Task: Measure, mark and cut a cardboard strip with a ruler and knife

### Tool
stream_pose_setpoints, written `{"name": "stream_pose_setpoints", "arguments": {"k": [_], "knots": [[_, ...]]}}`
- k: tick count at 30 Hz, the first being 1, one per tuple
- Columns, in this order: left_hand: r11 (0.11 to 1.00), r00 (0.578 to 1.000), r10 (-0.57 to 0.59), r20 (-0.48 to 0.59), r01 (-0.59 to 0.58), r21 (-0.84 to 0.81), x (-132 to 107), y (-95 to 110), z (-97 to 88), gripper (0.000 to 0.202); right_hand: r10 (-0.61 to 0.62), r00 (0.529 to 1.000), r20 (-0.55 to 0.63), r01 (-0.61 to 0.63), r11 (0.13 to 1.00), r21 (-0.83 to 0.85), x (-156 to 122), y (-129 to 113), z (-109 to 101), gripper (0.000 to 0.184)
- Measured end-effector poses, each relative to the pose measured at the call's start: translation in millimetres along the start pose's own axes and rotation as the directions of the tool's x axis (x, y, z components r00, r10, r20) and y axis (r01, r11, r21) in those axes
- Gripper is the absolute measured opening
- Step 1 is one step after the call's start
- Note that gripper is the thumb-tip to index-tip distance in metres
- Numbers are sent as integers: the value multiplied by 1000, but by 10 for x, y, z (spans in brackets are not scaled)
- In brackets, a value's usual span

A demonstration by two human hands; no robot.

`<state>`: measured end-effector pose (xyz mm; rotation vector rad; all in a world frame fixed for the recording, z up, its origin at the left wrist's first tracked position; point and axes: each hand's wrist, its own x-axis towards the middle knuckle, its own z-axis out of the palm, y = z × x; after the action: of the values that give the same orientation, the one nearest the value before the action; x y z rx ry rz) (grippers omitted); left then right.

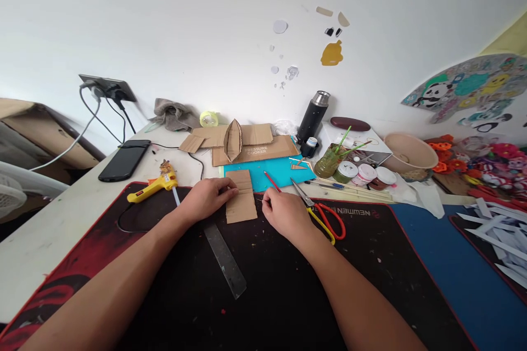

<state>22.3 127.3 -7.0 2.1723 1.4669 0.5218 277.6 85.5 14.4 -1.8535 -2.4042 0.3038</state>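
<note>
While two bare hands work over a black desk mat point(280, 290), a rectangular piece of cardboard point(241, 203) lies between them, its far end over a bright blue sheet point(288, 176) and its near end on the mat. The left hand point(211, 196) has its thumb and fingers at the cardboard's left edge, touching it; whether they pinch or merely press, one cannot tell. The right hand point(286, 213), just beside the opposite edge, has its fingers curled inward, thumb against forefinger. A red pencil point(270, 180) extends from behind that hand, though whether the fingers grip it cannot be told.

Scissors point(325, 216) with red and yellow handles lie just right of the right hand, and a clear ruler point(226, 263) slants across the mat nearer the wearer. To the left, a yellow glue gun point(154, 187) rests near a black phone point(124, 162). Beyond the hands, a cardboard construction point(233, 141) with a pointed oval piece stands on a flat panel point(274, 148) printed "PRESSURE COOKER," near a black flask point(312, 120) leaning against the wall point(206, 27).
</note>
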Motion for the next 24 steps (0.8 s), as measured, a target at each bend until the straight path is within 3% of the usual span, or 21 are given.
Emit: {"name": "stream_pose_setpoints", "arguments": {"k": [10,16,24], "knots": [[999,999,13,48,-11,-34,-7,58,-19,44,55,992,-116,-46,995,86,180,75,-57,28],[997,998,-39,49,42,-61,-65,46,-164,48,24,997,-79,-11,989,150,53,-4,-49,29],[990,984,-11,177,36,-135,-87,158,-174,32,8,1000,-1,-8,975,222,47,-79,11,24]]}}
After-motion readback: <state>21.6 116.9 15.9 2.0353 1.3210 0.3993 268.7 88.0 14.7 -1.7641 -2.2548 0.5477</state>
